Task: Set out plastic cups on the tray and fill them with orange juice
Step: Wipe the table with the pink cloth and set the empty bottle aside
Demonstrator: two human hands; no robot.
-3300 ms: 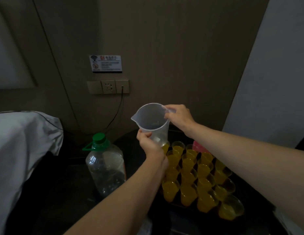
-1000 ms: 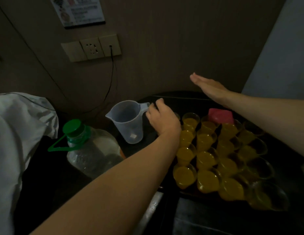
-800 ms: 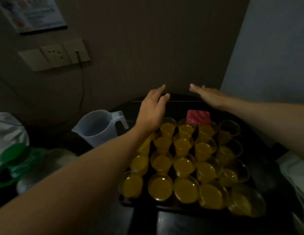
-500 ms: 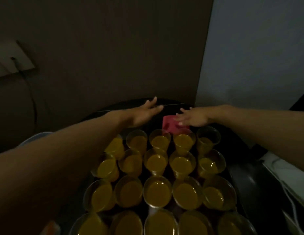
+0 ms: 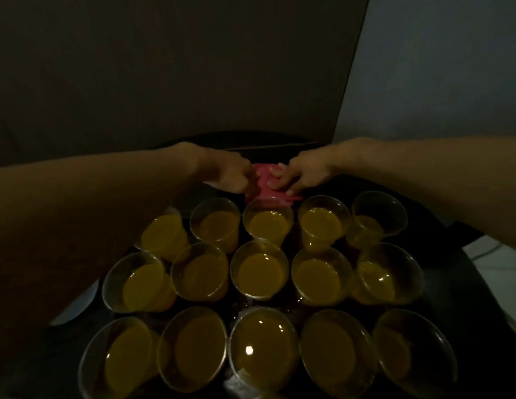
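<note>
Here, in a dim room, clear plastic cups (image 5: 259, 272) of orange juice (image 5: 320, 279) stand in close rows on the tray (image 5: 292, 306) on your dark surface (image 5: 251, 138), in the corner where a brown wall (image 5: 164, 67) meets a pale wall (image 5: 438, 67). Behind the far row, your left hand (image 5: 231, 175) grips a pink object (image 5: 262, 191) at its left edge; your right hand (image 5: 303, 174) lays loosened fingers on top.

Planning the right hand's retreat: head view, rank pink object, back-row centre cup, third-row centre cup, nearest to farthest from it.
1. pink object, under the right hand.
2. back-row centre cup, just before it.
3. third-row centre cup, lowest in frame.
</note>
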